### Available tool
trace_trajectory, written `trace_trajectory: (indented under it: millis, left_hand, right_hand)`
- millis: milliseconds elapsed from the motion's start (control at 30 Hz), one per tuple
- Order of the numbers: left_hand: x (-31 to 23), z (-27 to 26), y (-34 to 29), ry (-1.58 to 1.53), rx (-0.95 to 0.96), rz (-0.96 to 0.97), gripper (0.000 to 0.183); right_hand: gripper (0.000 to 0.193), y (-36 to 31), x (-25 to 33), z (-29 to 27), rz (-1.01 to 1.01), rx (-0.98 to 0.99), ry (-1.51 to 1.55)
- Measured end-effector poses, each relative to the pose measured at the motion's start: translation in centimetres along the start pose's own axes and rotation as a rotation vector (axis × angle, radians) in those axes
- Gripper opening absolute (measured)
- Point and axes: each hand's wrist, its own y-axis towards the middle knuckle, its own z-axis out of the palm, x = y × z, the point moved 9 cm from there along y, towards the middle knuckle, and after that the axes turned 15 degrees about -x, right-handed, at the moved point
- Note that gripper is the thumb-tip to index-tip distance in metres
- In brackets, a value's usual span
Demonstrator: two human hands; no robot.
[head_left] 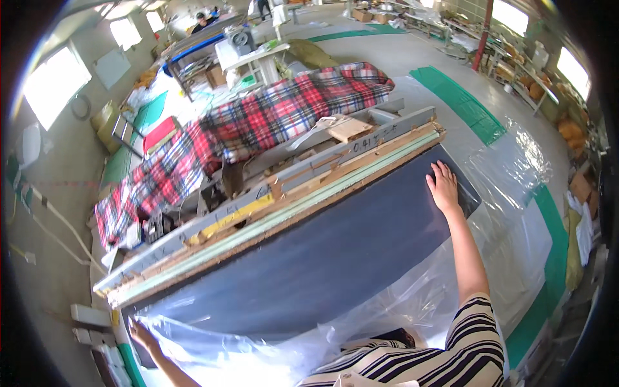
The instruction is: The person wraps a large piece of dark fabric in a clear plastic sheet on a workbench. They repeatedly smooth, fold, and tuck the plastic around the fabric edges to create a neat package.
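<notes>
Here's the dark tabletop [309,238] below me, slanting up to the right; over its near side lies clear film [222,338], its length running roughly with the tabletop. My left hand [143,334] is the nearer one, right at the film's left end, though whether its fingers pinch it I can't tell. My right hand [444,188] lies flat near the far right corner, fingers slightly apart, the film bodyward of it.

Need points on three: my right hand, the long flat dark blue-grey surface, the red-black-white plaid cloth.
Right hand [443,188]: head view, back of the hand.
Long flat dark blue-grey surface [322,258]: head view, bare middle.
Red-black-white plaid cloth [258,120]: head view, middle stretch.
</notes>
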Motion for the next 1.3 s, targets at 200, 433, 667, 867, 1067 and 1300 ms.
trace_trajectory:
  millis: [200,433,667,867,1067,1300]
  left_hand:
    - [-0.9,2.3,-2.2,0.358,-0.081,0.309,0.037]
    - [0.9,-1.4,1.8,0.388,-0.142,0.351,0.032]
    - [-3.0,2.0,-1.4,0.569,-0.182,0.360,0.026]
    - [-1.0,0.8,2.2,0.708,-0.240,0.404,0.027]
    - [1.9,0.3,6.0,0.745,-0.262,0.277,0.030]
    - [0.9,1.9,5.0,0.643,-0.248,0.333,0.030]
  right_hand:
    - [0.032,-1.8,10.7,-7.2,-0.201,0.001,0.477]
    - [0.034,-19.3,39.1,-21.4,-0.678,0.928,1.158]
    - [0.067,-29.6,55.8,-18.7,-0.286,1.760,1.434]
    - [0.037,-40.5,51.6,-23.1,-0.793,2.197,1.046]
    - [0.034,-40.0,39.2,-16.5,-0.768,1.769,0.688]
    - [0.033,-33.2,39.4,-17.9,-0.353,1.334,1.434]
